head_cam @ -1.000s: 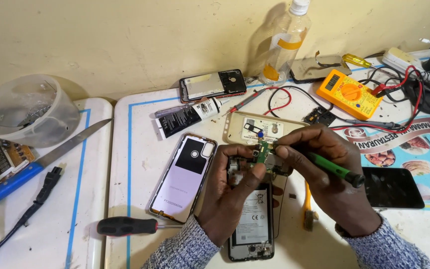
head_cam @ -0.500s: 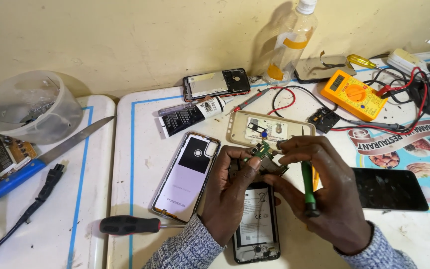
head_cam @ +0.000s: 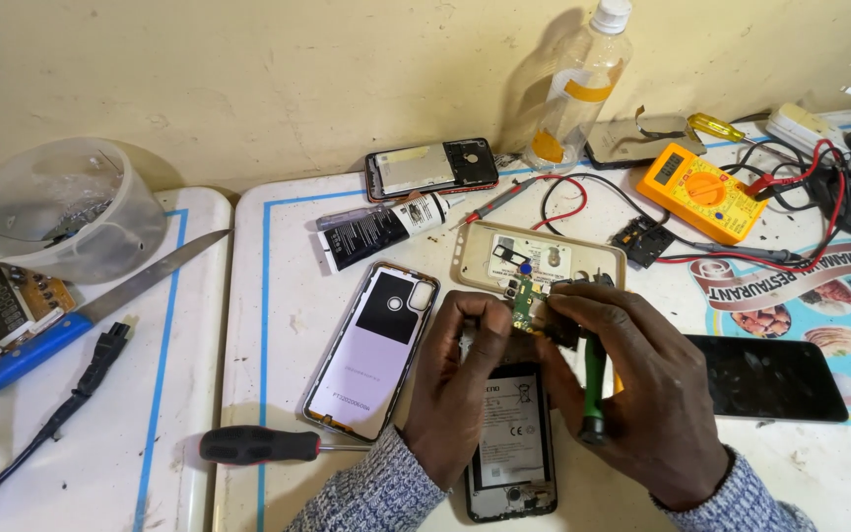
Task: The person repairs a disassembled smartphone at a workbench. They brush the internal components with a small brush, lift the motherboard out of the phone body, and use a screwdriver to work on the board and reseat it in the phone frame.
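An opened phone (head_cam: 511, 448) lies face down on the white table (head_cam: 278, 266), its black battery exposed. Both my hands work over its top end. My left hand (head_cam: 460, 384) pinches a small green circuit board (head_cam: 524, 300) with thumb and fingers. My right hand (head_cam: 632, 389) also grips that board at its right side, with a green-handled tool (head_cam: 594, 389) tucked upright in its palm. The board stands tilted just above the phone's upper part.
Left of the phone lie a lilac back cover (head_cam: 371, 350) and a black-handled screwdriver (head_cam: 263, 445). Behind are a beige case (head_cam: 544, 256), a tube (head_cam: 376, 232), another phone (head_cam: 430, 167), a plastic bottle (head_cam: 578, 89), an orange multimeter (head_cam: 703, 192) with leads. A dark screen (head_cam: 765, 377) lies right; a knife (head_cam: 81, 315) and bowl (head_cam: 61, 207) left.
The green tool has swung from pointing right to standing upright in my right palm. Both hands have closed in on the small circuit board.
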